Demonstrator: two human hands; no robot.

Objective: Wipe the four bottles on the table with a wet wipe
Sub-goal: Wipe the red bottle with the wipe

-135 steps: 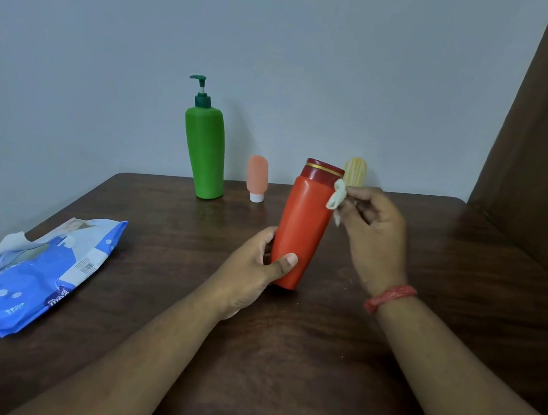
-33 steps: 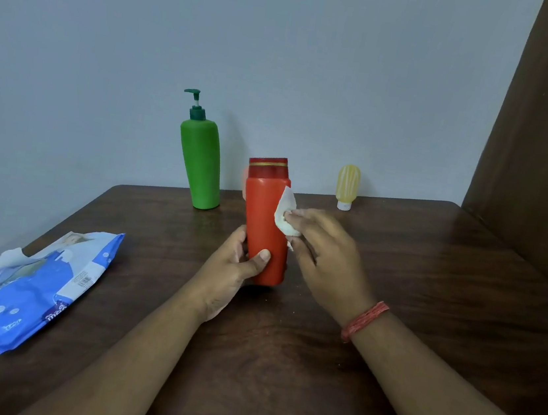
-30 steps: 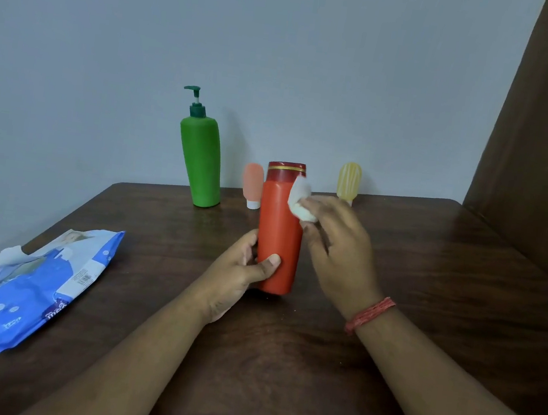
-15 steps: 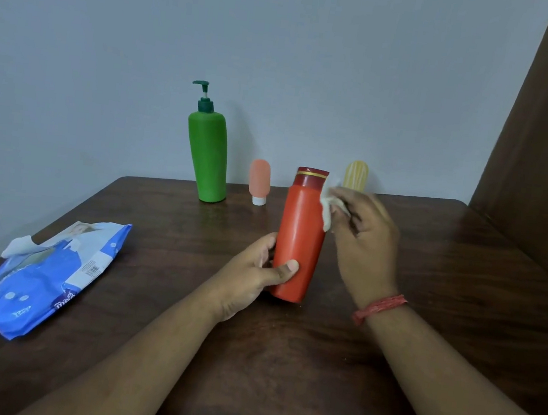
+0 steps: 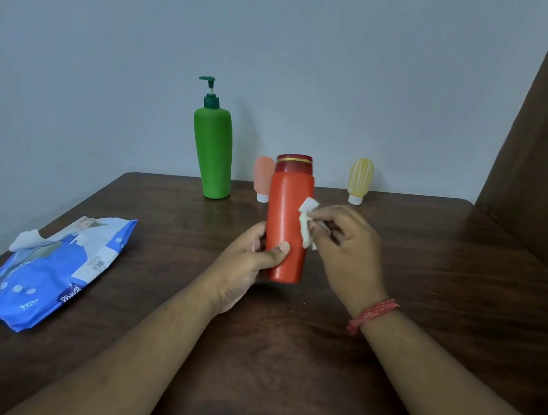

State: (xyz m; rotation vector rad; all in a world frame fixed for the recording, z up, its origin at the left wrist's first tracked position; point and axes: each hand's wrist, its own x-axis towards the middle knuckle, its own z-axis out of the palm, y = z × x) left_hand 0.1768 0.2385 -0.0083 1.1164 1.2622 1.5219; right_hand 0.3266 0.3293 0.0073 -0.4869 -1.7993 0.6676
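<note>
Setting: dark wood-grain table [image 5: 427,295], matte and lightly glossy at the grain, set against a plain grey-blue wall; a brown panel fills the right edge of the frame.

Item in hand — red bottle [image 5: 287,222], centre of frame, upright or nearly so, its base just at the tabletop. Smooth glossy plastic, flattened-oval body, darker red cap with a gold band. The left hand [image 5: 251,266] grasps its lower half, thumb across the front, fingers curled behind. The right hand [image 5: 346,250] pinches a small, crumpled white wet wipe [image 5: 307,221] between thumb and fingertips, pressed to the bottle's right flank.

Step, as judged: wiping this bottle. Best done with long strokes from cap to base, the left hand turning the body so every face meets the wipe; a firm lower grip matters, since wet gloss plastic slips.

Awaiting at the back edge, centre of frame:
- green pump bottle [image 5: 213,151], tall, matte, dark green dispenser head
- peach tube [image 5: 262,178], soft-looking, standing on its white cap, partly hidden behind the red bottle
- yellow tube [image 5: 359,180], ribbed or striped — too distant to say which

Lower left: blue wet-wipe pack [image 5: 47,269], crinkled film, a white wipe protruding from its opening.
</note>
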